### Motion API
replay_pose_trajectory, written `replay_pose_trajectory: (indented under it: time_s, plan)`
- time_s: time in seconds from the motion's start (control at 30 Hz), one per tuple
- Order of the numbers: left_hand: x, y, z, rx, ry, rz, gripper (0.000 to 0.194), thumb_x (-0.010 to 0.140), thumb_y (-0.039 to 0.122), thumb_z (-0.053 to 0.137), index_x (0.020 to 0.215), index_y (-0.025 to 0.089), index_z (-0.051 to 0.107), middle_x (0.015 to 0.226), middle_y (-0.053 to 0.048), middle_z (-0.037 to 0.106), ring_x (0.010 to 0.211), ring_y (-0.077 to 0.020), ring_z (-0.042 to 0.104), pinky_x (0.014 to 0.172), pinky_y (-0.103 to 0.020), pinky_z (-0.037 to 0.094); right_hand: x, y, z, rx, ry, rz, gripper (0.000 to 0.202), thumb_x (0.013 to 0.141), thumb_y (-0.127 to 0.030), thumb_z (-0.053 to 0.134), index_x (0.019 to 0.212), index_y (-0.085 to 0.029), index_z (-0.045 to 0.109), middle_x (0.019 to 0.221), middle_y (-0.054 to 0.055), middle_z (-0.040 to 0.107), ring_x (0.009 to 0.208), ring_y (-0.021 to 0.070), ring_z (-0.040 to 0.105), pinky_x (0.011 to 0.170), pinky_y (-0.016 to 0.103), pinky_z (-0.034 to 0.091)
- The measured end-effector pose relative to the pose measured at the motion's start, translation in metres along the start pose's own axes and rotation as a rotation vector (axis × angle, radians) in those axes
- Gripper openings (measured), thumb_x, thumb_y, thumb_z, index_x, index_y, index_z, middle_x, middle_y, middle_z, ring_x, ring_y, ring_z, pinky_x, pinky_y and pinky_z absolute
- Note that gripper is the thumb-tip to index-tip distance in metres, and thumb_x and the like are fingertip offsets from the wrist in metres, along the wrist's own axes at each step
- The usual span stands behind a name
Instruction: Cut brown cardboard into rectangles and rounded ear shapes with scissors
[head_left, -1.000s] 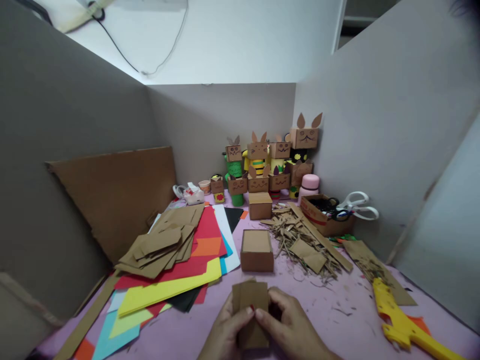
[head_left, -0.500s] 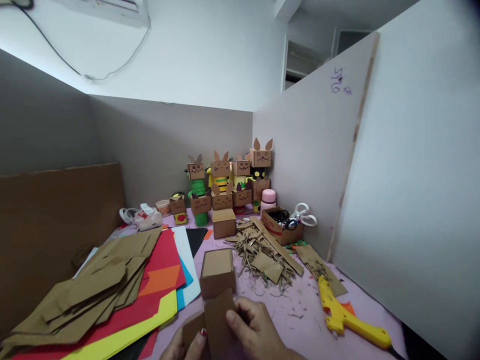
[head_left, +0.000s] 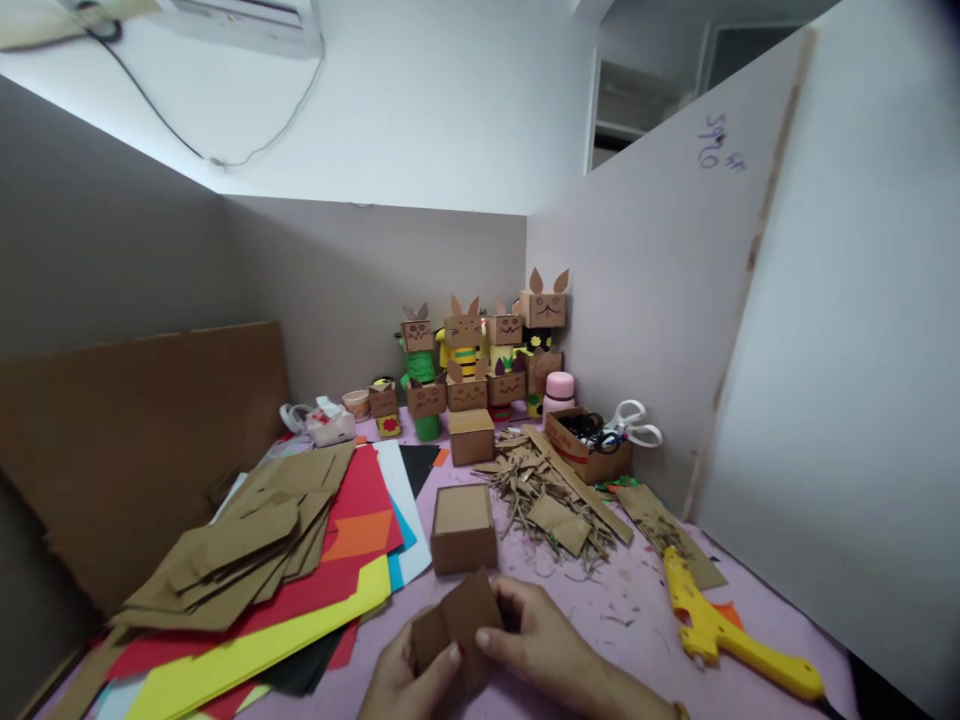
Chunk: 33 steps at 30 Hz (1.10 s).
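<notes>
Between both hands, low in the middle of the head view, is a folded piece of brown cardboard (head_left: 474, 610) with a crease down it. My left hand (head_left: 412, 670) grips its left panel, the thumb lying across the front. On the other side my right hand (head_left: 536, 630) pinches the right edge, thumb in front and fingers partly behind. Just beyond stands a small cardboard box (head_left: 465, 545) with a lighter top panel. Farther back is another cardboard box (head_left: 472, 445).
At left lie stacked cardboard sheets (head_left: 240, 560) over coloured paper (head_left: 367, 545). Cardboard scraps (head_left: 559, 520) are heaped right of centre. A yellow glue gun (head_left: 739, 640) rests at right. Behind stand several cardboard animal figures (head_left: 467, 390) and a box (head_left: 589, 455) holding white scissors (head_left: 634, 425).
The view has shifted, so the scene sits farther right. The folded cardboard in both hands has turned and tilted, and the small box behind it shows more fully.
</notes>
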<state>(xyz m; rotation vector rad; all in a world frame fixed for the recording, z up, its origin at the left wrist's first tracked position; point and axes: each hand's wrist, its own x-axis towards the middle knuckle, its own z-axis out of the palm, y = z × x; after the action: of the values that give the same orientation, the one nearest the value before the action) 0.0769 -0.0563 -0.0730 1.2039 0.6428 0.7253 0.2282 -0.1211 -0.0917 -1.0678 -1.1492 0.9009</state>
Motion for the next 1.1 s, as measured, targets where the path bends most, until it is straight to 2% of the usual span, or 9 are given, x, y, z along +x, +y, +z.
replay_pose_trajectory:
  time_s: [0.23,0.43,0.63,0.67,0.77,0.9,1.0,1.03,1.1]
  plan:
    - [-0.001,0.009,0.0,0.051,0.154,0.03,0.037,0.051,0.028,0.081,0.083,0.013,0.068,0.078,-0.009,0.074,0.075,-0.0267,0.066,0.067,-0.032,0.053,-0.006,-0.003,0.002,-0.055,0.049,0.019,0.028,0.072,-0.04,0.069,0.079,-0.013,0.065,0.069,0.0,0.063,0.064,0.0136,0.054,0.06,0.025,0.04]
    - [-0.003,0.016,-0.001,-0.008,0.277,0.045,0.042,0.059,0.023,0.075,0.098,0.012,0.061,0.086,-0.008,0.072,0.081,-0.025,0.065,0.067,-0.028,0.052,0.006,-0.014,-0.011,0.047,0.31,0.038,0.032,0.081,-0.051,0.053,0.095,-0.022,0.051,0.083,-0.002,0.055,0.063,0.0089,0.05,0.052,0.02,0.036]
    - [0.0,0.019,-0.011,-0.238,0.22,-0.038,0.042,0.068,0.02,0.068,0.107,0.018,0.052,0.077,-0.001,0.071,0.067,-0.0189,0.066,0.057,-0.027,0.052,-0.039,-0.03,-0.003,0.144,-0.123,0.266,0.044,0.061,-0.046,0.075,0.091,-0.016,0.065,0.083,0.006,0.069,0.065,0.0156,0.064,0.059,0.03,0.05]
    - [0.001,0.019,-0.014,-0.27,0.233,-0.066,0.038,0.069,0.02,0.067,0.103,0.019,0.053,0.072,0.001,0.07,0.062,-0.0176,0.065,0.054,-0.026,0.051,-0.05,-0.028,-0.001,0.07,-0.14,0.272,0.034,0.072,-0.044,0.068,0.092,-0.017,0.064,0.087,0.005,0.069,0.07,0.0154,0.065,0.063,0.031,0.051]
    - [0.005,0.019,-0.021,-0.346,0.259,-0.152,0.027,0.068,0.017,0.066,0.093,0.018,0.055,0.061,0.003,0.067,0.049,-0.0147,0.061,0.044,-0.023,0.048,-0.067,-0.021,-0.005,0.005,-0.062,0.282,0.025,0.086,-0.038,0.053,0.095,-0.017,0.062,0.092,0.003,0.068,0.076,0.0156,0.064,0.067,0.034,0.053]
    - [0.006,0.021,-0.026,-0.412,0.224,-0.175,0.023,0.066,0.014,0.067,0.087,0.017,0.059,0.061,0.002,0.068,0.047,-0.0142,0.061,0.041,-0.022,0.047,-0.043,-0.021,-0.03,-0.06,0.162,0.244,0.036,0.077,-0.046,0.061,0.101,-0.018,0.061,0.101,0.008,0.066,0.094,0.0235,0.061,0.083,0.044,0.046]
    - [0.006,0.02,-0.027,-0.42,0.223,-0.184,0.021,0.066,0.016,0.068,0.085,0.017,0.06,0.06,0.002,0.068,0.045,-0.0139,0.061,0.041,-0.022,0.047,-0.033,-0.027,-0.033,-0.114,0.368,0.121,0.055,0.078,-0.057,0.052,0.125,-0.031,0.043,0.139,0.006,0.042,0.13,0.0227,0.031,0.104,0.043,0.025]
    - [0.006,0.02,-0.027,-0.414,0.225,-0.188,0.02,0.066,0.017,0.068,0.085,0.017,0.06,0.06,0.002,0.068,0.045,-0.0137,0.061,0.041,-0.022,0.047,-0.036,-0.027,-0.028,-0.134,0.362,0.097,0.059,0.074,-0.055,0.059,0.126,-0.031,0.043,0.139,0.007,0.042,0.129,0.0231,0.034,0.104,0.041,0.026]
    - [0.005,0.02,-0.027,-0.398,0.217,-0.187,0.021,0.065,0.018,0.069,0.085,0.017,0.061,0.061,0.002,0.068,0.047,-0.0137,0.061,0.043,-0.022,0.047,-0.045,-0.023,-0.011,-0.216,0.076,0.147,0.05,0.072,-0.05,0.063,0.118,-0.032,0.054,0.122,0.007,0.059,0.11,0.0247,0.055,0.089,0.041,0.044]
